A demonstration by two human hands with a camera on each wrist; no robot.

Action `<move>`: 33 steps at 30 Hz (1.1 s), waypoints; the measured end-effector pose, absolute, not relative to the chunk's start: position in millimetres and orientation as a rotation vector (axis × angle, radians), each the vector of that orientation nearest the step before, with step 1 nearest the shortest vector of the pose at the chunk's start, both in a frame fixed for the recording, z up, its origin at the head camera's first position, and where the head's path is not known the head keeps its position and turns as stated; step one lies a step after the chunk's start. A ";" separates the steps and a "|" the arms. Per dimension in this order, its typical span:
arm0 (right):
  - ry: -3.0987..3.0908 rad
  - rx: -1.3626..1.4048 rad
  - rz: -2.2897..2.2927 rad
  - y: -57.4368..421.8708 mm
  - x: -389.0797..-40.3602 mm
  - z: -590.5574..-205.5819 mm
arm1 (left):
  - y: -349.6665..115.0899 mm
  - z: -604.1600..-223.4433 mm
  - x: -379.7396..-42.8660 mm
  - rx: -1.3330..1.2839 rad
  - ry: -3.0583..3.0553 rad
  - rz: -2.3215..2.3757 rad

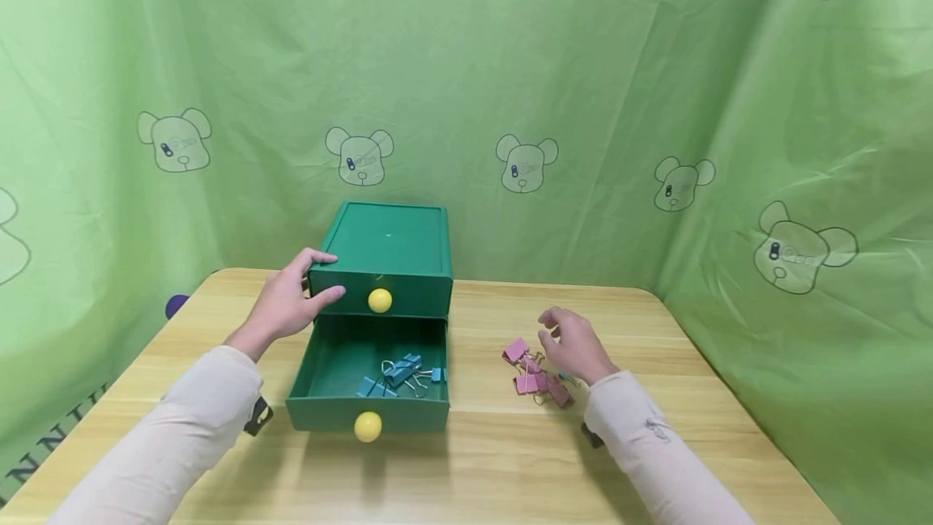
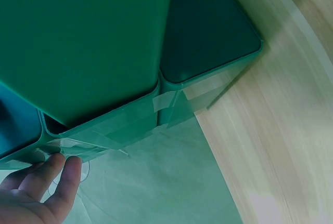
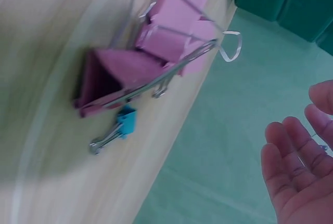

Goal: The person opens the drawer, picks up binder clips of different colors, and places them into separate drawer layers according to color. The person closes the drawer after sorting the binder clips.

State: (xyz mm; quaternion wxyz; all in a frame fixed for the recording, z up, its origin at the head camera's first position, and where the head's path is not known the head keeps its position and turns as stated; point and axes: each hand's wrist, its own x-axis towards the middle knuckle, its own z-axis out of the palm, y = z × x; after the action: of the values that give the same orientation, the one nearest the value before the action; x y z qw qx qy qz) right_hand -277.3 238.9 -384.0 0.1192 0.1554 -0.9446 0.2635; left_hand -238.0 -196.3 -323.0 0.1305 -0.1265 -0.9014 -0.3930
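Note:
My left hand [image 1: 284,302] rests at the front left corner of a green drawer unit [image 1: 389,237], fingers on the top edge and thumb by the upper drawer's front. The upper drawer is closed. Below it, the lower drawer [image 1: 328,416] is pulled out, with several blue binder clips [image 1: 403,369] inside. To the right of the unit, my right hand [image 1: 579,345] is over the table beside a small pile of pink binder clips [image 1: 528,382]. Its fingers are loosely bent and hold nothing. One small blue binder clip [image 3: 126,121] lies beside the pink ones in the right wrist view.
Yellow round knobs stick out from the upper drawer [image 1: 380,300] and the lower one. The wooden table [image 1: 496,460] ends at a green curtain [image 1: 452,87] printed with bear faces, which hangs behind and along both sides.

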 end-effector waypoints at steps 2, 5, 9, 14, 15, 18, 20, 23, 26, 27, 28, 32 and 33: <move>-2.782 0.436 0.770 242.8 -278.3 -386.5 | -196.3 -323.1 -238.3 -0.369 -2.619 -1.143; -2.809 0.412 0.769 248.7 -279.8 -390.3 | -196.2 -323.3 -238.4 -0.367 -2.620 -1.140; -2.838 0.384 0.761 256.4 -281.6 -395.8 | -196.7 -323.2 -239.0 -0.360 -2.617 -1.134; -2.873 0.358 0.723 265.1 -284.8 -404.4 | -196.9 -323.2 -238.6 -0.364 -2.616 -1.128; -2.884 0.354 0.715 266.8 -285.5 -406.4 | -196.9 -323.2 -238.6 -0.364 -2.616 -1.127; -2.918 0.335 0.694 272.0 -286.8 -412.4 | -196.8 -323.1 -238.9 -0.361 -2.617 -1.125; -2.939 0.328 0.688 275.0 -287.5 -415.9 | -196.6 -322.8 -238.8 -0.363 -2.616 -1.126; -2.960 0.330 0.682 279.1 -288.4 -420.7 | -196.4 -322.7 -238.9 -0.367 -2.617 -1.128; -2.977 0.319 0.670 281.2 -289.0 -424.0 | -196.9 -322.9 -239.4 -0.367 -2.616 -1.130; -2.984 0.317 0.665 281.4 -289.0 -424.6 | -197.1 -323.0 -239.6 -0.366 -2.615 -1.130; -2.993 0.307 0.666 281.3 -288.8 -425.3 | -197.3 -323.2 -239.7 -0.366 -2.615 -1.129; -3.031 0.269 0.658 281.1 -288.4 -428.3 | -197.2 -323.0 -240.2 -0.364 -2.612 -1.125; -3.036 0.262 0.658 281.2 -288.6 -429.3 | -197.1 -322.7 -240.3 -0.364 -2.611 -1.126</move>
State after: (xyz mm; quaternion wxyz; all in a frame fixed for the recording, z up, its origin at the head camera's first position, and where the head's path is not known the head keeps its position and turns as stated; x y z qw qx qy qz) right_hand -288.6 281.2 -429.3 0.0121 0.0841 -0.9738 0.2111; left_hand -240.3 -197.1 -322.7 0.1370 -0.1258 -0.9022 -0.3892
